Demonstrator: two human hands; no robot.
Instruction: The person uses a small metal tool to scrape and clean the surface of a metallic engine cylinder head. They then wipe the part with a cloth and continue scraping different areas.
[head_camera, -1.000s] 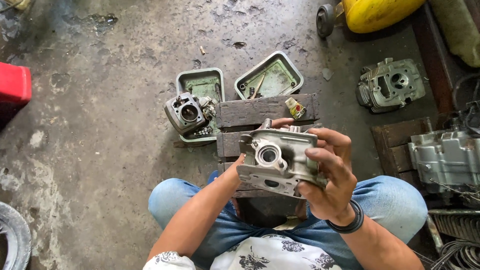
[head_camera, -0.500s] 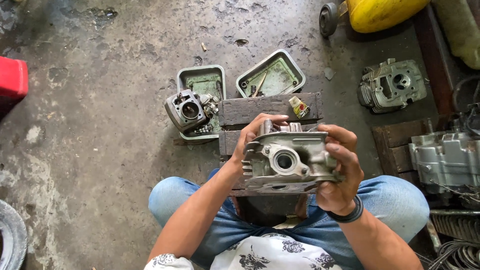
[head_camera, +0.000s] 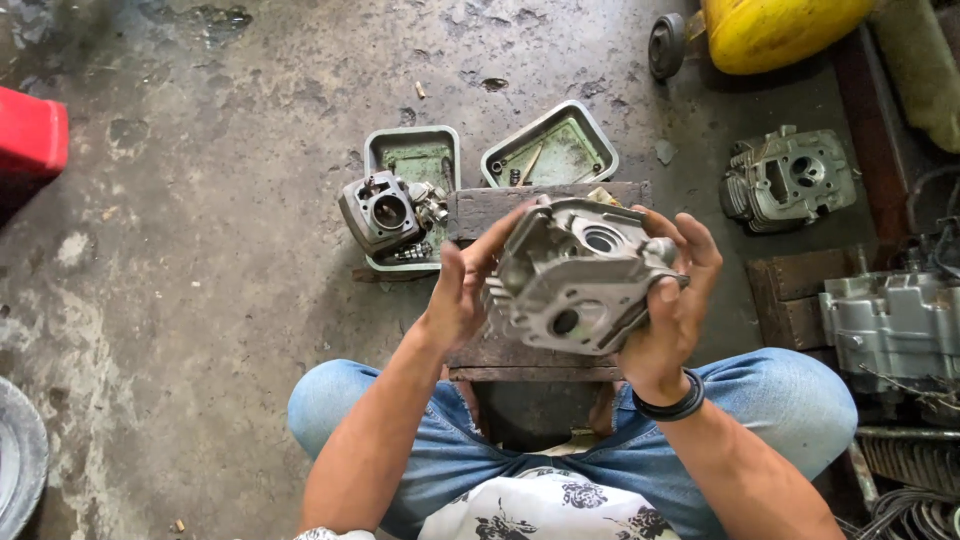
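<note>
I hold a grey cast-metal engine cylinder head (head_camera: 580, 275) up in front of me with both hands. My left hand (head_camera: 462, 290) grips its left side, thumb up along the edge. My right hand (head_camera: 672, 300), with a black band at the wrist, wraps its right side, fingers over the top. The part's open face with a round port is turned toward me. Below it lie dark wooden blocks (head_camera: 478, 208) on the concrete floor, between my knees in blue jeans.
Another engine cylinder (head_camera: 382, 212) sits in a green metal tray (head_camera: 412, 150); a second tray (head_camera: 550, 148) lies beside it. More engine parts (head_camera: 790, 180) and a crankcase (head_camera: 890, 320) are at the right. A yellow tank (head_camera: 780, 30) and a red object (head_camera: 30, 135) border the floor.
Both hands have rotated the cylinder head and lifted it slightly, so a different face with a round port now points toward me. The trays and other parts have not moved.
</note>
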